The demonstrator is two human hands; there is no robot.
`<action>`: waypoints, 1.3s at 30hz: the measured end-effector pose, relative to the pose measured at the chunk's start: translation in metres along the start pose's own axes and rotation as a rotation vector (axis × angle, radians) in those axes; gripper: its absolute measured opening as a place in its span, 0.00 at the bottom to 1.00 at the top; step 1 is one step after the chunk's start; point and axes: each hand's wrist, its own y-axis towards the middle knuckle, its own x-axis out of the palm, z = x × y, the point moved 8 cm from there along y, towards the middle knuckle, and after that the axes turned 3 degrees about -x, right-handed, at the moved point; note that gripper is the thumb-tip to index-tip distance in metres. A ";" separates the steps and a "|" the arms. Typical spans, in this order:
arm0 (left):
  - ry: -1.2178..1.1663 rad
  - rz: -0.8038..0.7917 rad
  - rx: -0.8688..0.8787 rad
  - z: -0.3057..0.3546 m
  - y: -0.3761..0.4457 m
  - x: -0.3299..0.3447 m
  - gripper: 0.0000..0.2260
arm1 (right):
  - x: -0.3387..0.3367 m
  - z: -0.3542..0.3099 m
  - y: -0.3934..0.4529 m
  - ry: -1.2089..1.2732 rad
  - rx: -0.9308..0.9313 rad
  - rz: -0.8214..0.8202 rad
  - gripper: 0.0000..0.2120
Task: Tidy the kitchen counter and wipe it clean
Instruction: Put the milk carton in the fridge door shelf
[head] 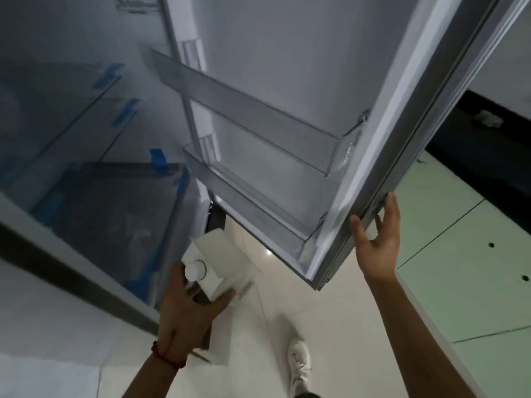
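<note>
A white carton (214,262) with a round white screw cap is gripped from below by my left hand (189,305), low in front of the open fridge. The fridge door (301,67) swings out to the right, with two clear door shelves (258,110) that hold nothing. My right hand (376,237) touches the door's outer edge near its bottom corner, fingers straight and spread. The fridge interior (86,124) on the left has glass shelves and a drawer with strips of blue tape.
A dark counter (494,139) runs at the far right with a crumpled grey cloth (488,119) on it. Pale green cabinet fronts (465,254) stand below it. My white shoe (298,360) is on the cream tiled floor.
</note>
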 end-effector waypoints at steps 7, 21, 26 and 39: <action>-0.176 0.109 0.151 0.076 0.077 0.063 0.28 | -0.007 0.041 0.085 0.134 0.044 0.003 0.38; -0.227 0.272 0.124 0.105 0.182 0.173 0.29 | 0.002 0.081 0.166 0.180 0.040 -0.052 0.36; -0.166 0.228 0.097 0.100 0.205 0.195 0.30 | 0.003 0.085 0.172 0.178 0.032 -0.042 0.35; 0.095 0.220 0.068 0.075 0.232 0.197 0.32 | 0.006 0.087 0.173 0.174 0.032 -0.033 0.34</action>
